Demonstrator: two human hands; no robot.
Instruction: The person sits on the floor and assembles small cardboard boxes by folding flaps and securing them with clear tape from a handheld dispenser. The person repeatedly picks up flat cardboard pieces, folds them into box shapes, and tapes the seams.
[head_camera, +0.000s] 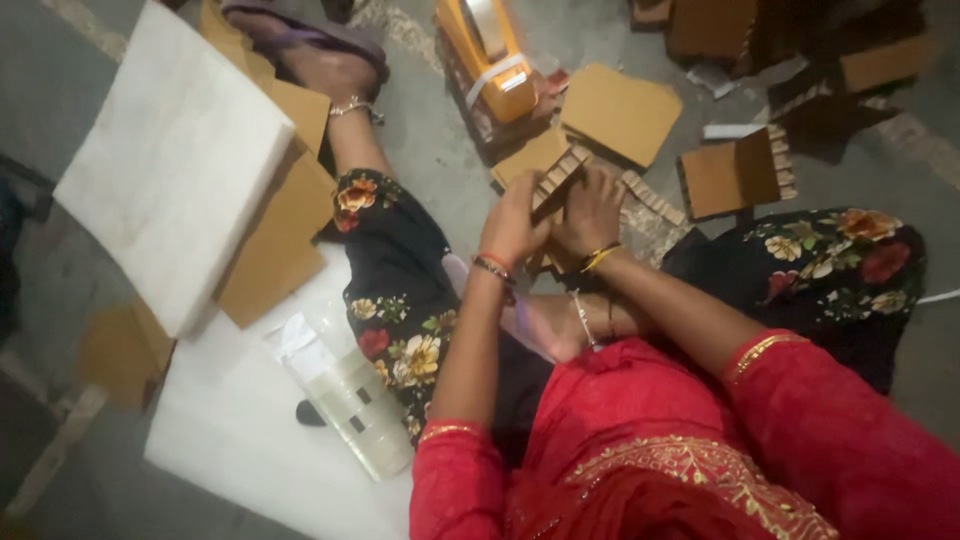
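Note:
I sit on the floor with both hands together over a small folded cardboard piece (556, 180) with a corrugated edge. My left hand (515, 222) grips its left side. My right hand (592, 210) presses on its right side, fingers curled over the top. Bangles ring both wrists. Red sleeves and floral black trousers fill the lower right of the view. Most of the cardboard piece is hidden under my fingers.
An orange tape dispenser (487, 55) lies just beyond my hands. Flat brown cardboard panels (620, 110) and folded box parts (735, 172) are scattered to the right. A white sheet (175, 165) over brown cardboard lies left, and a clear roll stack (350, 400) rests on white paper.

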